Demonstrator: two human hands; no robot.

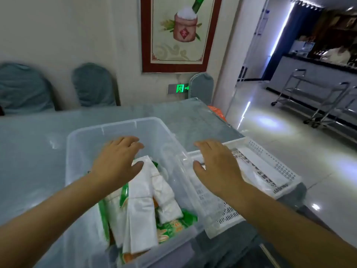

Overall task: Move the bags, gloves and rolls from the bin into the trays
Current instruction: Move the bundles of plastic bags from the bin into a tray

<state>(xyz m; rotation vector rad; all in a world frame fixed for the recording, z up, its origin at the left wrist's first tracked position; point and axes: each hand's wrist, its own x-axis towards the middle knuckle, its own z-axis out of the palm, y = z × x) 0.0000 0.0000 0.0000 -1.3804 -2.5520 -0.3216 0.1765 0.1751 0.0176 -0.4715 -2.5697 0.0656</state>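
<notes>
Both hands spread, nothing held: left hand (116, 161) over bin (116, 126), right hand (216, 167) over tray (286, 182). Green packet (173, 227) print unreadable.

Legible markings are few. A green illuminated exit sign (180, 88) on the wall shows a running-figure symbol and an arrow pointing right. The framed picture (178, 32) on the wall shows a sack with a red diamond label bearing one character, too blurred to read. The green and orange packets (173, 227) in the bin (116, 125) carry print that cannot be read.
</notes>
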